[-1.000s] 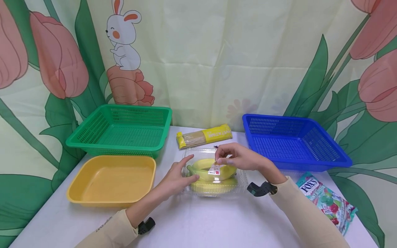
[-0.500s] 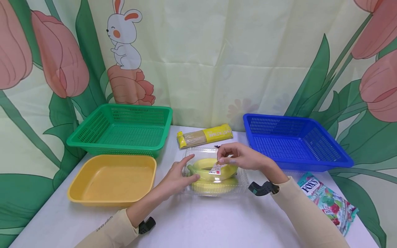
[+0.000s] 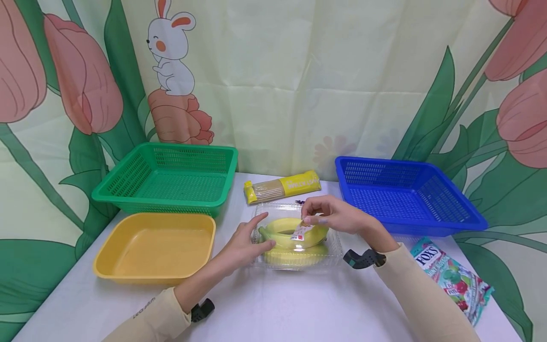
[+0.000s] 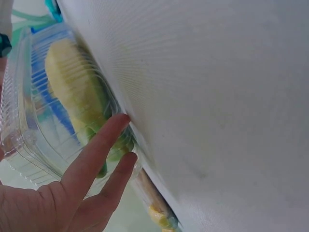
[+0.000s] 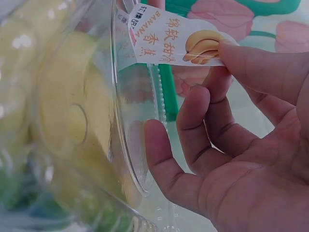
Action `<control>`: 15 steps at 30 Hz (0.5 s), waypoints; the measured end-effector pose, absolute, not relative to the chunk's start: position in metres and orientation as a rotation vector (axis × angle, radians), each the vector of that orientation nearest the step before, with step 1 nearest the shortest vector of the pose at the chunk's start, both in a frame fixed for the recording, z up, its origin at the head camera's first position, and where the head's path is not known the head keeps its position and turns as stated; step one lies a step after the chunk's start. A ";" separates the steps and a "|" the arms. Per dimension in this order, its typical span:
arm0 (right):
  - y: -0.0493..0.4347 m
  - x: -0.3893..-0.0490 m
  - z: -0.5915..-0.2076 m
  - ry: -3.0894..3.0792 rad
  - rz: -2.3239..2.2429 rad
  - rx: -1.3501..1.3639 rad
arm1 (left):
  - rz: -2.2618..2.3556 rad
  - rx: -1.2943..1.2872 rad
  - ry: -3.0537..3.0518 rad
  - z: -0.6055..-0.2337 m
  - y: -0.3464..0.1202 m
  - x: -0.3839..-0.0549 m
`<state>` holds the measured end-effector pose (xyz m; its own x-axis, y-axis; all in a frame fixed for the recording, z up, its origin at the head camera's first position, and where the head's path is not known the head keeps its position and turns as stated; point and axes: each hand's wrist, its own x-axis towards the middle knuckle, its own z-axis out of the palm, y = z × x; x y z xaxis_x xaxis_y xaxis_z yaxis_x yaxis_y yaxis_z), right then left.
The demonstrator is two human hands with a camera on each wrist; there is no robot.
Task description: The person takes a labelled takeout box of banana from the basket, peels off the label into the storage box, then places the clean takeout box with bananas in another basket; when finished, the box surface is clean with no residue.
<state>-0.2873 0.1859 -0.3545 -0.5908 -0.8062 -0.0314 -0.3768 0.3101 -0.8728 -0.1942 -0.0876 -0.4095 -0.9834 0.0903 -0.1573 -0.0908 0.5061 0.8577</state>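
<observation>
A clear plastic clamshell box point(image 3: 282, 261) with yellow-green bananas point(image 3: 295, 256) inside sits mid-table. My right hand point(image 3: 333, 216) pinches a corner of a white banana sticker point(image 5: 166, 36) between thumb and finger. In the right wrist view that end stands lifted off the lid, while the far end still lies against the plastic. At the box's left end, my left hand point(image 3: 241, 244) rests with thumb and index spread apart. The left wrist view shows two straight fingers point(image 4: 96, 150) along the box's side.
Behind the box lies a yellow packet of noodles point(image 3: 282, 186). A green basket point(image 3: 164, 204) and a yellow tray point(image 3: 154, 275) stand left, a blue basket point(image 3: 410, 228) right. A Fox's candy bag point(image 3: 453, 280) lies beyond the right forearm.
My right hand has shifted slightly right and up, drawing the sticker's pinched end farther from the lid. The left hand and the box have stayed put.
</observation>
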 end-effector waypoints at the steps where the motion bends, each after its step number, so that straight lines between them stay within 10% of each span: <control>1: 0.186 -0.288 -0.355 2.109 -1.224 -1.047 | 1.477 -0.003 2.563 -0.409 -0.088 -0.194; 15: 0.191 -0.292 -0.358 2.094 -1.262 -0.968 | 1.479 0.009 2.563 -0.409 -0.088 -0.193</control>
<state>-0.2922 0.1908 -0.3582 -0.6179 -0.7840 -0.0594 -0.3138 0.3152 -0.8957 -0.1929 -0.0880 -0.4088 -0.9834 0.0958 -0.1540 -0.0854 0.5044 0.8593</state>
